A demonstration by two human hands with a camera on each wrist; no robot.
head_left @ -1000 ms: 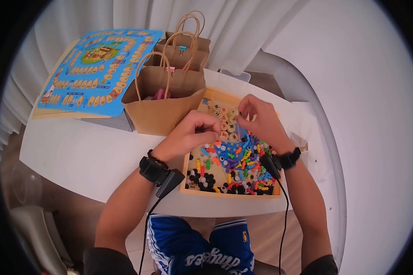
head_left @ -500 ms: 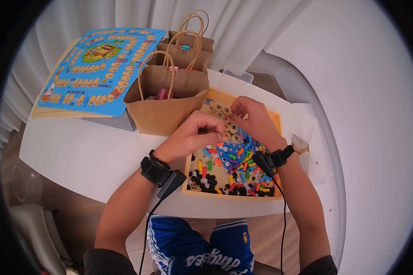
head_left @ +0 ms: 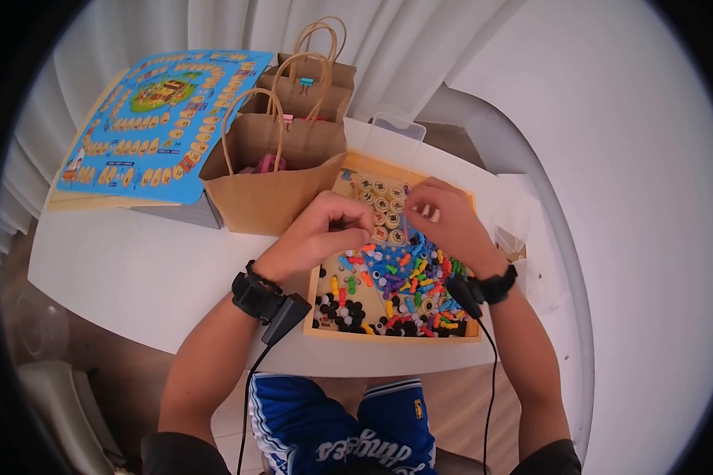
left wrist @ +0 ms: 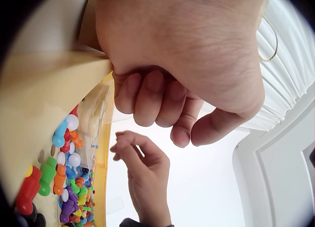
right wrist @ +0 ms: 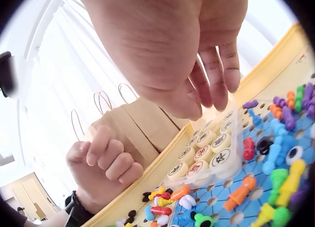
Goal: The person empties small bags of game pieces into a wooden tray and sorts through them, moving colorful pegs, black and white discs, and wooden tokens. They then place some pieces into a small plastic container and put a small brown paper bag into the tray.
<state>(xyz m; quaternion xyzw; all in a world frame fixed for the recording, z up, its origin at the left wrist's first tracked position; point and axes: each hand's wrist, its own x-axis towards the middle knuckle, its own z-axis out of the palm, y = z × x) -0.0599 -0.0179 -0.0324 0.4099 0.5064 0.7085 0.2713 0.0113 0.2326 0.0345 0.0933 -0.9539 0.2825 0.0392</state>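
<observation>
A clear box of round Chinese chess pieces [head_left: 396, 235] sits inside a wooden tray [head_left: 388, 339]. In the right wrist view, pieces [right wrist: 203, 153] with red and black characters lie in rows. My right hand [head_left: 454, 226] hovers at the box's right side; in the right wrist view its extended fingers [right wrist: 215, 79] point down over the far end, with no object visible between them. My left hand [head_left: 315, 235] hangs at the tray's left rim, fingers loosely curled. The left wrist view shows those curled fingers [left wrist: 147, 101] with nothing visible in them; the palm's inside is partly hidden.
Colourful pegs and black and white pieces cover the tray's near part, around a blue holed board [right wrist: 211, 197]. Brown paper bags [head_left: 265, 194] stand left of the tray beside a blue game board [head_left: 154, 134]. A clear container [head_left: 398, 131] lies behind the tray.
My right hand first moved left over the chess pieces, then back right, leaving more of them in sight. My left hand has kept nearly the same pose. The head view has shifted slightly.
</observation>
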